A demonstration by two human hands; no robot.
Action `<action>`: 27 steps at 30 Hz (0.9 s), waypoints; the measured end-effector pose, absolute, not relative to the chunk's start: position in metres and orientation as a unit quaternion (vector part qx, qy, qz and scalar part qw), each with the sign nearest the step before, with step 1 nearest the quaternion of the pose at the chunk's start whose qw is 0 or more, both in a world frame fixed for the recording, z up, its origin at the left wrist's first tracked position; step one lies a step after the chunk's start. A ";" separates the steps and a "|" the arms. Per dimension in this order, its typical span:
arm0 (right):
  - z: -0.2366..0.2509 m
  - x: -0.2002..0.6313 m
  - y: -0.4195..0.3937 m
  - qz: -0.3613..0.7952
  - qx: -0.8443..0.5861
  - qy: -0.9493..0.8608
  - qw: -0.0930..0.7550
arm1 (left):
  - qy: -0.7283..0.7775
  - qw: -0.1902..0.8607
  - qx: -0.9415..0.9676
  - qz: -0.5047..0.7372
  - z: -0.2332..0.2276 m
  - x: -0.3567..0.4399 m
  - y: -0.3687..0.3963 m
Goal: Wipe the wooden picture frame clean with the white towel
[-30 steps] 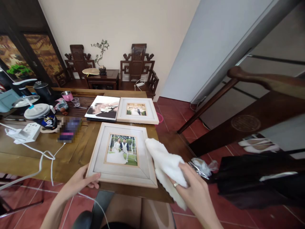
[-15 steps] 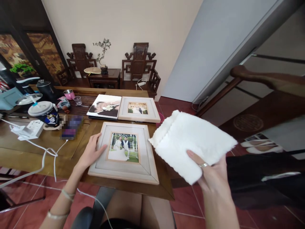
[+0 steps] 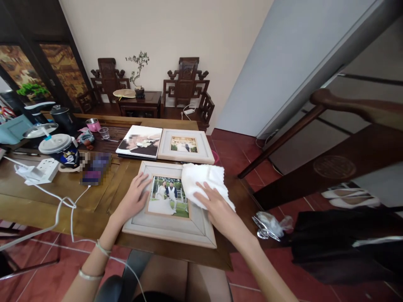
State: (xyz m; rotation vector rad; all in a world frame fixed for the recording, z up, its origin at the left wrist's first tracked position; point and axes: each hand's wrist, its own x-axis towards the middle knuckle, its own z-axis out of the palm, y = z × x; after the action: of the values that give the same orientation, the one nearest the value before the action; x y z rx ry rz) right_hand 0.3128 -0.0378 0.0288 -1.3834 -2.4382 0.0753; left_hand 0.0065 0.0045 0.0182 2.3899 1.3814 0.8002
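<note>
A picture frame (image 3: 176,230) with a pale grey-white border and light wood edges lies face up on the table's near edge. It holds a photo (image 3: 171,197) of a couple outdoors. My left hand (image 3: 135,197) rests on the frame's left border, fingers stretched out on its surface. On the right border, my right hand (image 3: 217,205) presses a white fluffy cloth (image 3: 206,174) down, its fingers spread over the cloth. The cloth covers the frame's upper right corner and just reaches the photo's right edge.
Behind lie a second frame (image 3: 189,156) and a white-edged photo album (image 3: 145,136). Leftward on the table (image 3: 103,197) are a phone (image 3: 96,167), a lidded cup (image 3: 61,149), a power strip (image 3: 45,171) and trailing white cables. A wooden chair (image 3: 315,163) stands right.
My right hand has brought the cloth left and down from beside the frame onto its right side. The frame has shifted slightly right in view; my left hand stays at its left border.
</note>
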 end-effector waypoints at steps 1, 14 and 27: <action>0.030 0.310 -0.045 0.024 -0.491 -0.856 0.159 | 0.489 0.120 0.823 0.264 0.017 0.007 0.004; 0.067 0.255 0.014 -0.066 -0.446 -0.870 0.198 | 0.471 0.130 0.832 0.263 0.006 0.003 0.011; 0.069 0.240 0.037 -0.047 -0.437 -0.898 -0.007 | 0.446 0.157 0.829 0.297 -0.005 -0.005 0.018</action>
State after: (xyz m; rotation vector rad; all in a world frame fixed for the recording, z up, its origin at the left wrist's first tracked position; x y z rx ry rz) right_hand 0.2401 0.0373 0.0687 -1.3792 -2.8348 -0.1493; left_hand -0.0049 0.0176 -0.0047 2.3735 1.2774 0.8508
